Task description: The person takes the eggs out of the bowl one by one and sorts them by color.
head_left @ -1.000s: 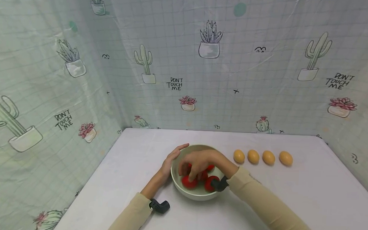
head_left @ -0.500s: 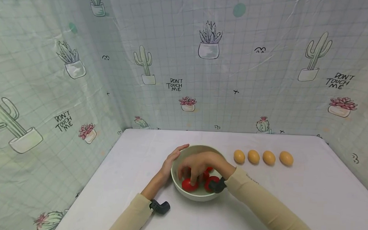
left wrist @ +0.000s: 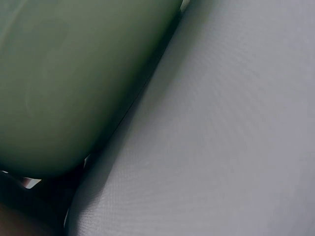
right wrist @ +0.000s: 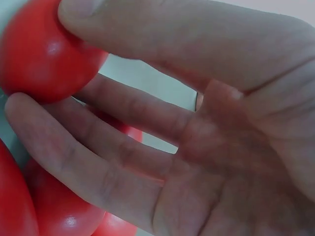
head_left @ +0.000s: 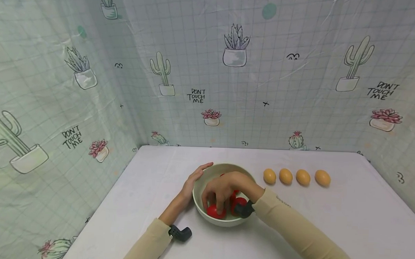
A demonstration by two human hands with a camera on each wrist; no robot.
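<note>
In the head view, a pale green bowl [head_left: 226, 167] holds several smooth red eggs [head_left: 239, 202]. My right hand [head_left: 222, 186] reaches down into it, and pinches one red egg [head_left: 213, 211] near the front wall. The right wrist view has the thumb on one side of that red egg [right wrist: 42, 59] and fingertips against the other; more red eggs [right wrist: 69, 206] lie below the fingers. Along the bowl's left side rests my left hand [head_left: 191, 183], its fingers straight. The left wrist view shows mostly the bowl's outer wall [left wrist: 74, 73], with the fingers largely hidden.
Several yellow eggs [head_left: 303, 178] stand in a row on the white table [head_left: 311, 213], to the right of the bowl. A printed cloth [head_left: 264, 82] hangs behind the table and at its sides.
My right hand has shifted slightly toward the front of the bowl, and the pinched red egg has moved forward a little. More red shows at the bowl's back. My left hand stays put.
</note>
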